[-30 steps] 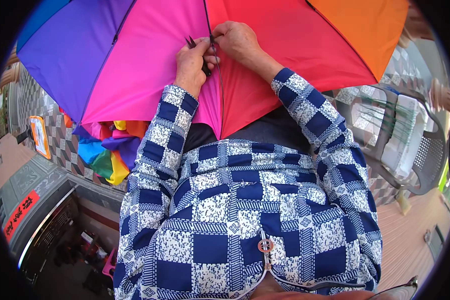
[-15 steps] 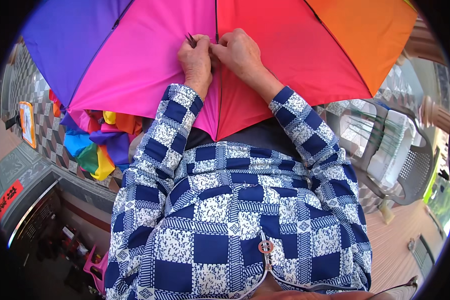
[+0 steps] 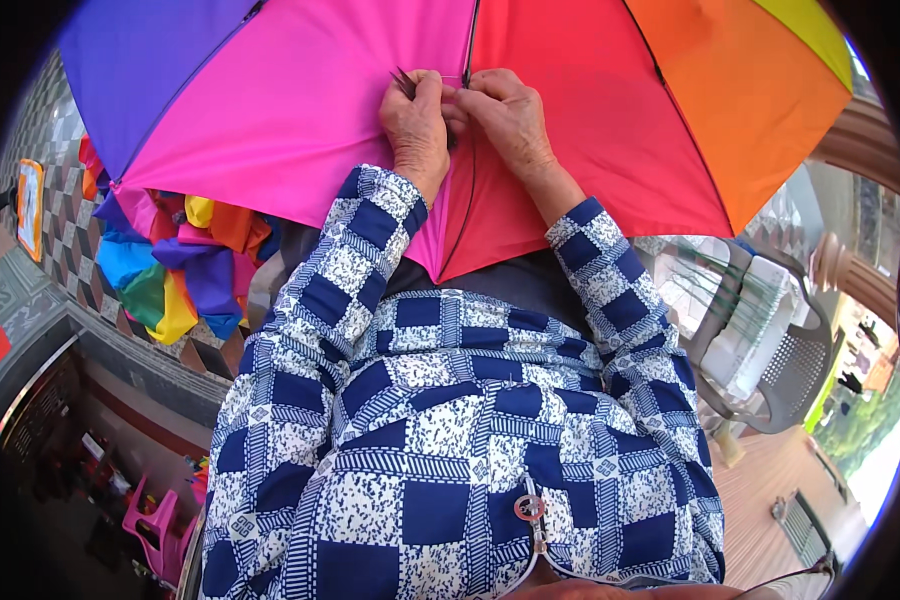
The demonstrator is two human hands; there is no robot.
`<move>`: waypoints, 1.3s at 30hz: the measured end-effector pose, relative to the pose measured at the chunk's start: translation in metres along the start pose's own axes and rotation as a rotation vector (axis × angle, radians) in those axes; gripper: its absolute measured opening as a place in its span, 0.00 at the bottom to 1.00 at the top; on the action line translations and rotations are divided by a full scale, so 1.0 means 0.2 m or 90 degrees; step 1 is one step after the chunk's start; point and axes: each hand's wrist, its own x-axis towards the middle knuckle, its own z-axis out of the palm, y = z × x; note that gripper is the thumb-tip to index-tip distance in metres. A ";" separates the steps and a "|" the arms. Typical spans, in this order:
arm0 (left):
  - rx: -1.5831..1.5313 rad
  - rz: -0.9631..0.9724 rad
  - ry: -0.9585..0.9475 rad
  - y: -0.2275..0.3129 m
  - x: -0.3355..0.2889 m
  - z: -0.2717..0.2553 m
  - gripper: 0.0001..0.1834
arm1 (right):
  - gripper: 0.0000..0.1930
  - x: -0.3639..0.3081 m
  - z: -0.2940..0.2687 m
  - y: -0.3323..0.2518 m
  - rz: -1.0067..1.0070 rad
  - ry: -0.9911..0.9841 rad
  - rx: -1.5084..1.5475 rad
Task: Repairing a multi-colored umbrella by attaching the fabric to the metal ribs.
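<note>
A large open umbrella canopy (image 3: 300, 110) with purple, magenta, red, orange and yellow panels fills the upper view. My left hand (image 3: 417, 125) and my right hand (image 3: 507, 118) meet on the seam between the magenta and red panels. The left hand pinches the fabric and holds small dark scissors (image 3: 404, 81), whose tips stick out above its fingers. The right hand pinches the seam beside a black rib (image 3: 470, 40). A thin thread seems to run between the two hands. Both forearms wear blue and white checked sleeves.
A heap of colourful umbrella fabric (image 3: 175, 265) lies on the tiled floor at left. A grey mesh chair (image 3: 770, 350) stands at right. A small pink plastic stool (image 3: 150, 515) sits at lower left. An orange-framed sign (image 3: 30, 205) leans at far left.
The canopy and both hands have shifted slightly right and lower in view as my head moved. The hands stay closed on the same seam.
</note>
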 end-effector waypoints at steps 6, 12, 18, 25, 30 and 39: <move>0.024 0.005 -0.007 0.00 -0.01 -0.01 0.07 | 0.09 -0.02 0.00 -0.01 0.022 -0.011 -0.013; 0.098 0.088 0.007 -0.05 0.01 -0.01 0.06 | 0.09 -0.03 0.00 -0.06 0.059 0.011 -0.006; 0.375 0.302 0.006 -0.06 0.04 -0.03 0.06 | 0.08 -0.04 -0.01 -0.05 -0.007 -0.012 -0.116; 0.207 -0.076 -0.064 0.07 -0.01 0.00 0.05 | 0.08 0.03 -0.10 -0.10 0.025 -0.102 -0.161; 0.176 -0.090 -0.097 0.06 0.01 0.00 0.06 | 0.08 0.09 -0.09 -0.07 -0.015 -0.070 -0.245; 0.201 -0.068 -0.069 0.09 -0.02 0.00 0.09 | 0.06 0.20 -0.46 -0.17 0.311 -0.068 -0.001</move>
